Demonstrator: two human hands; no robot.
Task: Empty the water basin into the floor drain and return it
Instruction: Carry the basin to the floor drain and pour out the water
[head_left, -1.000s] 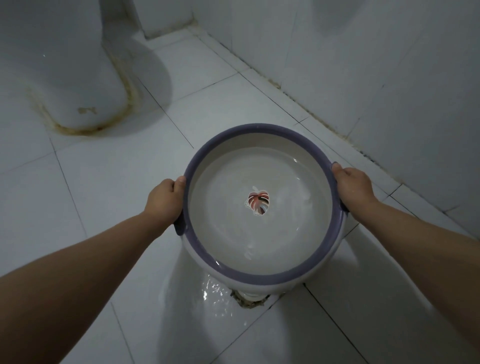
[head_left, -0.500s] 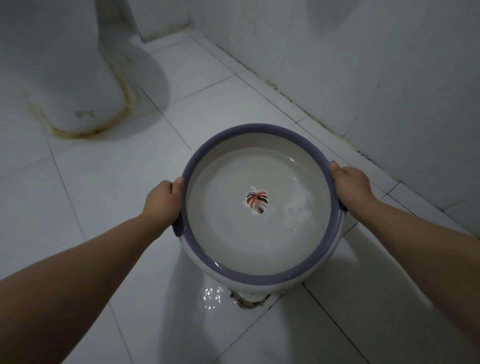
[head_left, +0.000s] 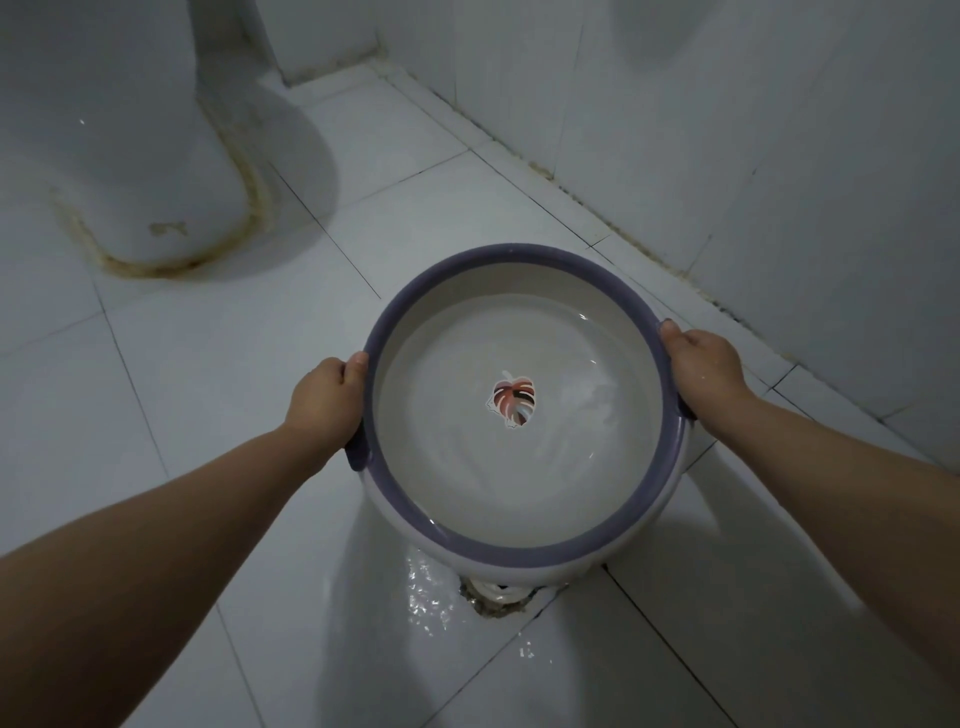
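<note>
While gripped at both sides, water basin (head_left: 524, 540) sits over floor drain (head_left: 496, 597).
Item: round white basin, purple rim, leaf motif (head_left: 513, 402) at bottom, shallow water inside. Left hand (head_left: 324, 402) fingers clamped on left rim handle; right hand (head_left: 704, 371) fingers clamped on right rim. Drain partly hidden under near edge; wet patch (head_left: 423, 597) on tile floor (head_left: 208, 415) beside it. Toilet base (head_left: 119, 156) at upper left, well apart.

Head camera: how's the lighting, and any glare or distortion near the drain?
Head view: dim, bluish light; bright specular glints on the wet white floor tiles beside the partly hidden floor drain; the purple-rimmed white basin casts soft shadows; wide-angle bending at the edges.
</note>
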